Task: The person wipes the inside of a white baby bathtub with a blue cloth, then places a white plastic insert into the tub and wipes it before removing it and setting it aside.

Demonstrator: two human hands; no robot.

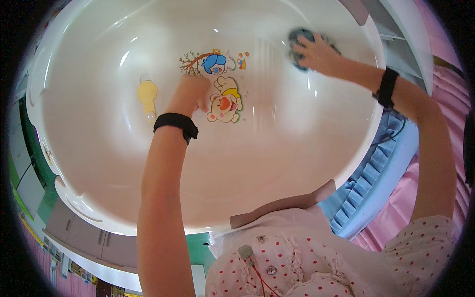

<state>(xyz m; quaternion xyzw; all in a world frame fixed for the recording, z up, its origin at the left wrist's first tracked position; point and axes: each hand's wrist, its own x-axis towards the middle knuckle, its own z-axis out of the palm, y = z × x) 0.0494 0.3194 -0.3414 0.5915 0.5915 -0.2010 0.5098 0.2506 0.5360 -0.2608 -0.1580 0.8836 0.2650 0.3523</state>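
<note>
A large white baby bathtub (222,163) lies in front of me, with cartoon stickers (225,101) on its inside. My right hand (316,53), fingers spread over a dark cloth (300,37), presses it against the tub's inner surface at the far right. The cloth is slightly blurred. My left hand (192,93) is curled into a fist and rests against the inside of the tub, beside the bear sticker. Its fingertips are mostly out of sight beneath it. Left of that hand is a yellow, rounded fitting (147,94) on the tub.
Brownish pads (284,204) edge the tub's near rim. Pleated blue fabric (363,193) and pink fabric (396,208) stand to the right. Grey cabinets (89,237) are at the lower left. Black bands (173,121) circle both my wrists.
</note>
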